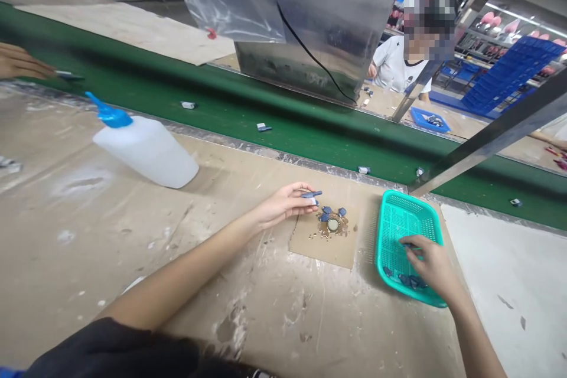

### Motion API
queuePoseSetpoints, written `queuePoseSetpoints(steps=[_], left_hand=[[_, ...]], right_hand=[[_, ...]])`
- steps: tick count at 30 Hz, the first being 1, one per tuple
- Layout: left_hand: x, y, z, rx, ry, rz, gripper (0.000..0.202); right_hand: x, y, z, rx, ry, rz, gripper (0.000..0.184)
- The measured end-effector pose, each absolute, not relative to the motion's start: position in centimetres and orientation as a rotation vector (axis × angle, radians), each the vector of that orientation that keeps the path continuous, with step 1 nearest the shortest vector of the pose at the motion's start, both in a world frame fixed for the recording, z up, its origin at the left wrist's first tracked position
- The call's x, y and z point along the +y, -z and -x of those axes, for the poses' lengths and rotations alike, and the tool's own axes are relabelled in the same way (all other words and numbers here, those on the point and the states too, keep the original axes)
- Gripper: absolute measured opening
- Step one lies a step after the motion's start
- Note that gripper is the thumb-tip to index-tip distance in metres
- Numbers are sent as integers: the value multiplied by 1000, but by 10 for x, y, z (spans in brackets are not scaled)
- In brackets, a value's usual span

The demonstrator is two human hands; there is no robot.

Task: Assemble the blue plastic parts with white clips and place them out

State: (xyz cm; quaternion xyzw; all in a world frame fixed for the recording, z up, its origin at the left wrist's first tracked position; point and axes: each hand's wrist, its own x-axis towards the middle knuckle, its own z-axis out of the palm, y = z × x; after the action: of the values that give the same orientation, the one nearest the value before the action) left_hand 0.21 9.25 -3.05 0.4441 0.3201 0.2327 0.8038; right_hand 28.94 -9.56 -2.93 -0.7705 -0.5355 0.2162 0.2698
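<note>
My left hand [286, 205] rests on the worktable and pinches a small blue-grey part [311, 194] between thumb and fingers. Just right of it, a few similar blue parts [333, 211] lie around a small round cap of glue [332, 225] on a cardboard square [323, 242]. My right hand [429, 264] reaches into a teal plastic basket [401, 215], fingers curled over the small blue parts [405, 279] lying at its near end; whether it grips one is hidden.
A white squeeze bottle with a blue nozzle [144, 147] lies on the table at left. A green conveyor belt [310, 136] carries small parts past a steel hood [328, 29]. Another person's hand [20, 62] shows far left; a co-worker [398, 62] sits across.
</note>
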Motion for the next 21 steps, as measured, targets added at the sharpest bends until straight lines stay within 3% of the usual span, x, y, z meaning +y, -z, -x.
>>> queuePoseSetpoints(steps=[3,6,9,13,21], left_hand=[[87,33,0,665,-488,-929,29],[84,37,-3,627,-521,-892,31],[79,40,-6,588,-520,-873,35],[74,41,-8,583,-562,-869,36],[75,49,-13,649,-538,-1020,27]], right_hand=[[-79,13,-264,-1055,-738,1694,17],[-53,7,-233,-1054,-825,1490,15],[-26,18,-207,-1437,-768,1606,13],[-8,42,-188,-1865,-435,1805,25],[-5,49,-179,-2063,-375,1873,29]])
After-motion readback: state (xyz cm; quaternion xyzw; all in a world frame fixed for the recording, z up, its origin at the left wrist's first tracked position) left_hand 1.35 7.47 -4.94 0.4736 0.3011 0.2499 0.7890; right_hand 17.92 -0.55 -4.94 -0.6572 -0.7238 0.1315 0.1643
